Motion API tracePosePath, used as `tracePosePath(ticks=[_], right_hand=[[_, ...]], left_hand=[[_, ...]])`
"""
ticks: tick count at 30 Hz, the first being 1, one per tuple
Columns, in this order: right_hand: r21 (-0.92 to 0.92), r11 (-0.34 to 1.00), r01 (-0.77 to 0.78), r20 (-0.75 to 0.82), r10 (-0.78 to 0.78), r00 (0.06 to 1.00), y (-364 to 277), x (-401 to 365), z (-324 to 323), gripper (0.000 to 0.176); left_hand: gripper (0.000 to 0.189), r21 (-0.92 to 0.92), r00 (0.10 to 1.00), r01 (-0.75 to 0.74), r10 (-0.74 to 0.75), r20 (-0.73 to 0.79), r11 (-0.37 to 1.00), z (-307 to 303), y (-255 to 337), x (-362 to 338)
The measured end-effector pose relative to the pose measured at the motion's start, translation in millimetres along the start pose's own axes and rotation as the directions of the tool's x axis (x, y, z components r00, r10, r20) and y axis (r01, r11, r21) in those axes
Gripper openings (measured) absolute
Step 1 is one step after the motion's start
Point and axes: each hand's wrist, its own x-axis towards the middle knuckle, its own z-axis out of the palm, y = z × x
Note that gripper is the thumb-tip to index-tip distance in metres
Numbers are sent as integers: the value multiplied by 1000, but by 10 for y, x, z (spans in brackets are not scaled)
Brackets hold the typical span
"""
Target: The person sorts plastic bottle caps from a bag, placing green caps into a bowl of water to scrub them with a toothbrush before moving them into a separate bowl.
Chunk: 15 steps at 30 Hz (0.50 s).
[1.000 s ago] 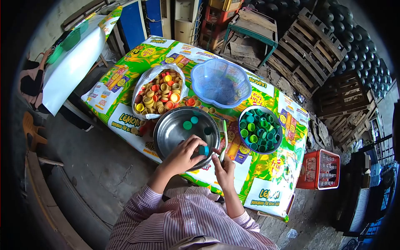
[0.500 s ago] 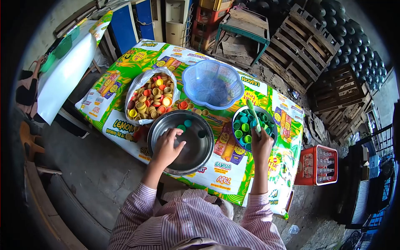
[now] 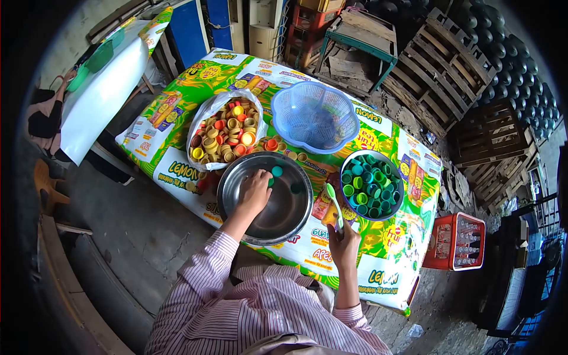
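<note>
My left hand (image 3: 254, 193) is inside the steel bowl (image 3: 284, 228), fingers drawn together at a green bottle cap (image 3: 271, 183) that shows partly beside them. Just beyond the fingertips lies a teal cap (image 3: 277, 171); a dark cap (image 3: 296, 188) or its reflection is at the bowl's right side. A light green toothbrush (image 3: 335, 204) is gripped in my right hand (image 3: 344, 244), head pointing up and away, over the table between the bowls. Past it stands a bowl (image 3: 402, 204) filled with green and teal bottle caps (image 3: 371, 186).
Left of the steel bowl, a white sack (image 3: 195, 127) holds yellow and red caps (image 3: 228, 133), some spilled beside it. A blue plastic basket (image 3: 316, 118) stands behind. A red bottle crate (image 3: 441, 242) is right of the table. Another person's arm (image 3: 62, 83) shows far left.
My right hand with the toothbrush has moved from over the bowl of green caps left and toward me. My left hand's fingers have closed in on a green cap. The view has shifted slightly.
</note>
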Motion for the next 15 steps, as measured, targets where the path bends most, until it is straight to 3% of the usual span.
tracePosePath(ticks=[8, 10, 11, 13, 15], right_hand=[[92, 995, -39, -12, 40, 999, -143, -125, 22, 15], [109, 994, -33, -16, 35, 999, -178, -129, 26, 15], [110, 993, -32, -14, 34, 999, -188, -127, 34, 15], [137, 990, -17, -5, 18, 1000, -207, -122, 54, 14], [148, 989, -31, 16, 29, 999, -233, -121, 82, 14]], left_hand=[[38, -15, 998, 57, -56, 42, 998, 43, -11, -58], [55, -68, 999, -9, 6, -41, 998, 98, -62, -85], [55, -67, 999, -7, 4, -42, 998, 115, -88, -100], [81, -240, 997, 48, -33, 64, 970, -75, 21, -115], [90, -319, 999, 28, -19, 30, 947, -136, 38, -146]])
